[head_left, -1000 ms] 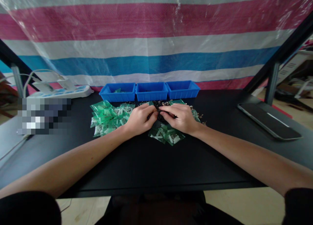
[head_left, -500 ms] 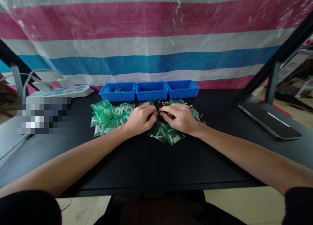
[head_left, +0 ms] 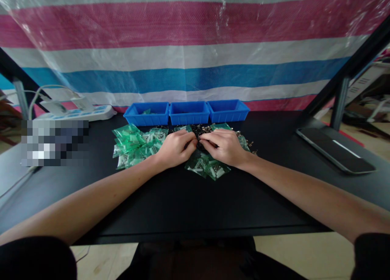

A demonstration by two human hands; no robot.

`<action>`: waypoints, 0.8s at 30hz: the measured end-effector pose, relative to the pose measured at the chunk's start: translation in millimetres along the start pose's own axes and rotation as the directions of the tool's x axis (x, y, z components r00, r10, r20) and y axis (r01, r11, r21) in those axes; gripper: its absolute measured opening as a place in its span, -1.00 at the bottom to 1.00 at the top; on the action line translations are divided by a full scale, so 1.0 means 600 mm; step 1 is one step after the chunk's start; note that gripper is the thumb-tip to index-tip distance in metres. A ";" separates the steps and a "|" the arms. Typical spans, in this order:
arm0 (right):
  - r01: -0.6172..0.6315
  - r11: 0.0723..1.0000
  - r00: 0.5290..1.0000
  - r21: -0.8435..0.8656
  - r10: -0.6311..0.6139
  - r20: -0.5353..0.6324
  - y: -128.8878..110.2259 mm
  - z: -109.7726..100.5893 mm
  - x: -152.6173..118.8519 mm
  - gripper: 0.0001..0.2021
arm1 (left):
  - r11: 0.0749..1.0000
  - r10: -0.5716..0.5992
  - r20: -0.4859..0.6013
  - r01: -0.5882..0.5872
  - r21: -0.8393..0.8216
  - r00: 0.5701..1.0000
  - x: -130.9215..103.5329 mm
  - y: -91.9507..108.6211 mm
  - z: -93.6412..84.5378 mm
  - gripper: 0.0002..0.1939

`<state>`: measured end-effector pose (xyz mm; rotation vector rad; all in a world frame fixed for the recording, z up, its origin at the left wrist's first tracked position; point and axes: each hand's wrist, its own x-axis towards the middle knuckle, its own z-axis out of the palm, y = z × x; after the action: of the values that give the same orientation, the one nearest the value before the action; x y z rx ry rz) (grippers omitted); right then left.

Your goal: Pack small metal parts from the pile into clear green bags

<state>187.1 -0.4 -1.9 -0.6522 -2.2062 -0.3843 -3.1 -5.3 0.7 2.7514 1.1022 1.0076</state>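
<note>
My left hand (head_left: 178,147) and my right hand (head_left: 224,146) face each other over the middle of the black table (head_left: 195,207). Thumb and fingers of each are pinched together, their tips nearly meeting. Whatever lies in the pinches is too small to make out. Dark and metallic small parts (head_left: 205,129) lie behind and between the fingers. Below the hands are small green-tinted clear bags (head_left: 210,167) holding white and metal pieces. A larger pile of such green bags (head_left: 134,144) spreads beside my left hand.
Three blue bins stand in a row at the back: a left bin (head_left: 146,118) with a bit of green inside, a middle bin (head_left: 189,118) and a right bin (head_left: 228,115). A phone (head_left: 335,150) lies at right, a power strip (head_left: 102,112) at back left. Striped sheeting (head_left: 183,77) hangs behind.
The fingertips of my right hand have shifted very slightly to the right, away from the left ones. Otherwise nothing has visibly moved.
</note>
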 end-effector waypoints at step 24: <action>0.023 0.998 1.000 0.060 -0.021 -0.022 0.005 -0.001 0.000 -0.82 | 0.997 -0.023 0.109 0.031 -0.072 0.994 0.001 0.001 -0.002 -0.72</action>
<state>189.1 1.7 -1.5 -0.5893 -2.1980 -0.3333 -3.2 -5.4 2.2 2.6904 1.0612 0.8661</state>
